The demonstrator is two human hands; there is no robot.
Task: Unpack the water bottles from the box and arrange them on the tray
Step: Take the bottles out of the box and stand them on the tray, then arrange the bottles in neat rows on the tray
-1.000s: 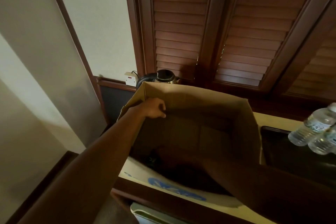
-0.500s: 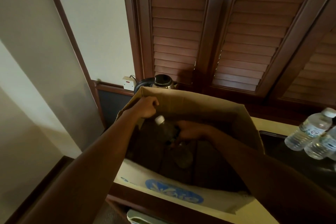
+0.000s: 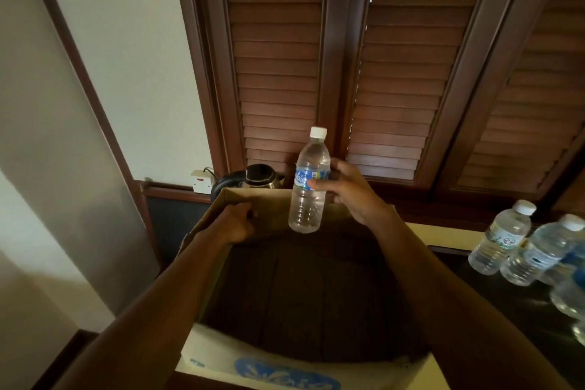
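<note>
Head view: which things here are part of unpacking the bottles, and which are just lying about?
Part of the job:
- held water bottle, in the right hand
- cardboard box, gripped by the left hand
- bottles already on the tray
- dark tray

Just lying about:
- kettle
- wall socket
- wooden shutters

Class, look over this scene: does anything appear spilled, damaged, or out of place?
Nothing stands out. The right hand holds a capped bottle upright above the box; the left hand grips its rim.

bottle (image 3: pixel 308 180): clear, upright, above open box (image 3: pixel 275 218) | tray (image 3: pixel 519 304): bottles (image 3: pixel 522 250)
</note>
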